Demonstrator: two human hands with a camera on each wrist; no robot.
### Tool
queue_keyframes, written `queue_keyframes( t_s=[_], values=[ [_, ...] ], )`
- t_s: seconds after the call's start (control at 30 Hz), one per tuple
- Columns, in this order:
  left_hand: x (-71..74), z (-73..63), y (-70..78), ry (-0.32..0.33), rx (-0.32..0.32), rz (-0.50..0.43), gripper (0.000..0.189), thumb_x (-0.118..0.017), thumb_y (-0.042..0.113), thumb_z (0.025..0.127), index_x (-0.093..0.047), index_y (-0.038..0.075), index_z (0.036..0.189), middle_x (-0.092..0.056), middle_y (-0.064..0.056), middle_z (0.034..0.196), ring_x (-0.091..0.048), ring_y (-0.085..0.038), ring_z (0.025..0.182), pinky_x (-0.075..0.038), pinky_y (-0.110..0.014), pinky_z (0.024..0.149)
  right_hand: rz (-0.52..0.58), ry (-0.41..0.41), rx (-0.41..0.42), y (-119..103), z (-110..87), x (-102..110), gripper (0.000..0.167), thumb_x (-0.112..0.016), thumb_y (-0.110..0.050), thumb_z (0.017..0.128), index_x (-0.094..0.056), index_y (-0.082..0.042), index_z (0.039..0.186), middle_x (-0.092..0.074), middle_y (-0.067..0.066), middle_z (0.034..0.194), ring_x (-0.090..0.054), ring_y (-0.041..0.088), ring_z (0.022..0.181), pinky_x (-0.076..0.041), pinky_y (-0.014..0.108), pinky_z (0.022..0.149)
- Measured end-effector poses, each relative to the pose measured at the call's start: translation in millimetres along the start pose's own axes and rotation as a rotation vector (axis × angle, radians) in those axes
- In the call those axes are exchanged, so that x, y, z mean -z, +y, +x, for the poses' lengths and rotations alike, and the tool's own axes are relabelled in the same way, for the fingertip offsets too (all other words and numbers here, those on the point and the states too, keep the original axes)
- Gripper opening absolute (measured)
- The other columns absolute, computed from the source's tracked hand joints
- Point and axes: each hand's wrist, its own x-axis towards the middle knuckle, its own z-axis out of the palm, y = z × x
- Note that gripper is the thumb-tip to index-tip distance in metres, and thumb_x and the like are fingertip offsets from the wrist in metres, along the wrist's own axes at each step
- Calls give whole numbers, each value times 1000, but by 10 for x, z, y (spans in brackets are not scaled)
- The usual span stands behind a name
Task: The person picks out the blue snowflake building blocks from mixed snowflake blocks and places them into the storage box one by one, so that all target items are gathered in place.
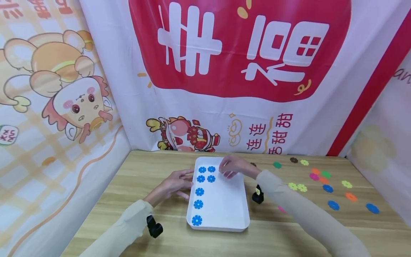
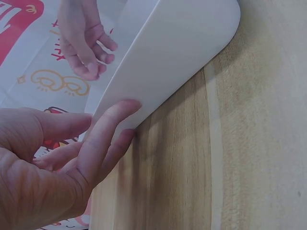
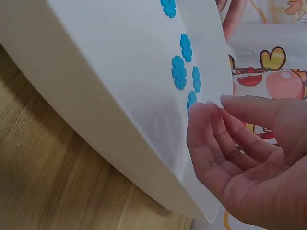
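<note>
A white rectangular tray (image 1: 226,208) lies on the table, with several blue flower-shaped plastic discs (image 1: 199,191) in a column along its left side and a shorter second column at its far end. My left hand (image 1: 174,182) is at the tray's left side; in the left wrist view its extended fingers (image 2: 112,120) rest against the outer wall. Over the far right part of the tray hovers my right hand (image 1: 232,166), beside the second column. Its fingers are loosely bent, and the right wrist view shows a gap between thumb and fingertips (image 3: 199,112) with no disc visible there.
Loose discs lie on the wooden table (image 1: 154,200) to the right, among them blue (image 1: 372,208), orange (image 1: 351,196), yellow-green (image 1: 346,184), green (image 1: 277,165) and dark brown (image 1: 293,160) ones. Some lie behind the right forearm. A printed cloth (image 1: 205,107) hangs at the back.
</note>
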Motion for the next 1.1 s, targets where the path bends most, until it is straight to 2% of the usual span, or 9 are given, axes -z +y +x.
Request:
queue_keyframes(
  t_s=[0.23,0.37,0.47,0.57,0.73,0.9,1.03,1.1],
  values=[
    [-11,-28,15,-7,0,5,64,-64,5,102,-42,15,161,-49,-24,157,-76,-30,104,-69,-40,68,74,31,60,161,-183,260,21,-68,-6,99,-69,7,115,-73,24,110,-74,26,89,-69,39,82],
    [-4,-39,20,3,0,3,65,-65,5,102,-42,16,161,-49,-23,158,-76,-30,104,-69,-39,69,128,24,93,283,-341,444,27,-67,-4,100,-63,14,120,-71,30,111,-75,35,95,-67,48,91],
    [4,-35,8,1,-4,5,65,-65,5,102,-41,16,161,-49,-23,158,-75,-30,105,-69,-40,69,143,8,136,374,-491,596,27,-66,-3,101,-62,14,121,-72,26,107,-74,40,100,-63,57,96],
    [5,-28,-8,-5,-4,2,65,-65,5,102,-41,15,162,-49,-24,157,-75,-31,107,-69,-40,69,137,20,149,473,-648,742,27,-67,-6,101,-63,11,122,-74,18,105,-74,37,99,-63,60,95],
    [13,-14,-28,-6,-2,-7,63,-64,6,103,-42,16,161,-50,-24,157,-75,-30,106,-69,-39,68,160,59,179,735,-849,929,37,-68,-10,102,-59,13,128,-70,25,114,-75,31,97,-62,60,96],
    [-2,26,-25,-18,1,-24,64,-64,6,103,-42,19,161,-50,-22,157,-76,-28,103,-69,-39,70,88,104,198,1040,-1120,1166,44,-68,-14,102,-55,13,135,-66,31,124,-73,35,102,-64,55,94],
    [6,33,-32,-20,0,-20,64,-65,6,103,-42,19,161,-49,-21,158,-76,-28,103,-69,-39,70,26,78,198,1220,-1340,1377,45,-65,-11,104,-52,16,137,-63,36,123,-74,31,101,-67,50,89],
    [22,8,-42,-19,0,-17,64,-64,6,103,-42,18,162,-48,-22,158,-75,-29,105,-69,-39,70,-8,58,186,1293,-1420,1471,43,-63,-9,104,-52,16,137,-64,34,120,-73,26,98,-68,46,86]
  ],
)
